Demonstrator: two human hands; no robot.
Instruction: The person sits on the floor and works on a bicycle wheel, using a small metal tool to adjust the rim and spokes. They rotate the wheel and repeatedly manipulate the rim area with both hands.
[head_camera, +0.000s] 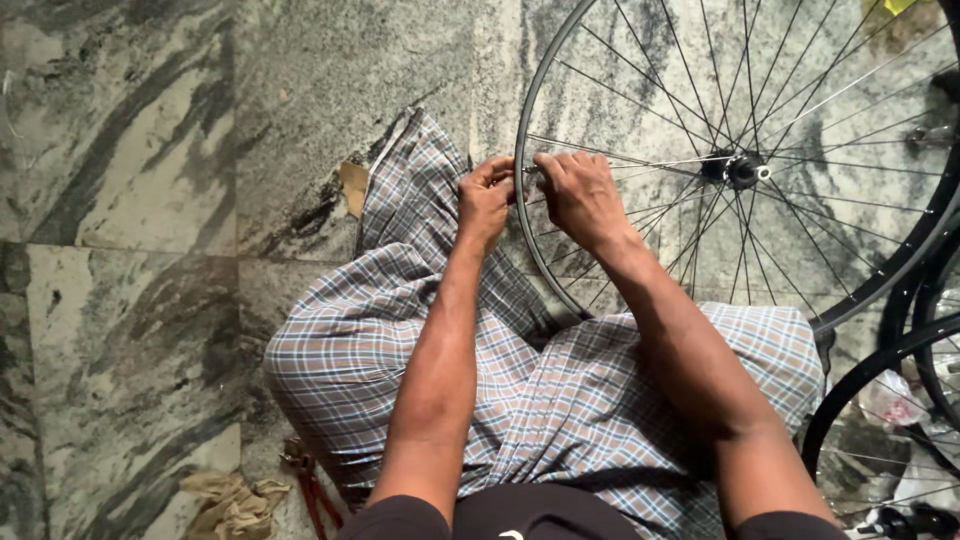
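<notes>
Bicycle wheel (640, 215), black-rimmed and tyreless, standing almost upright on the marble floor (130, 200) ahead of crossed legs in a checked blue-grey cloth (400, 330). Leftmost, low on the floor: crumpled beige rag (232, 503), then red-handled tool (312, 490) just beside the cloth's edge. Further up, scrap of brown cardboard (353, 185) lying against the cloth. Next, left hand (486, 200), clenched into a pinching grip at the wheel's left rim, thumb and fingers closed where a spoke meets the rim; whether on the spoke nipple or a small tool, cannot tell. Immediately right of it, touching or nearly so, right hand (580, 195), inside the rim's arc, grip closed over the same spot, fingers curled down over the spokes. Rim passing between the two hands, so the wheel sits directly in both grips at its left edge, most of it spreading away to the right. Hub (742, 170) well right of the hands, spokes fanning out from it. Far right, more black wheels (900, 350) overlapping along the frame's edge, near the right knee.
</notes>
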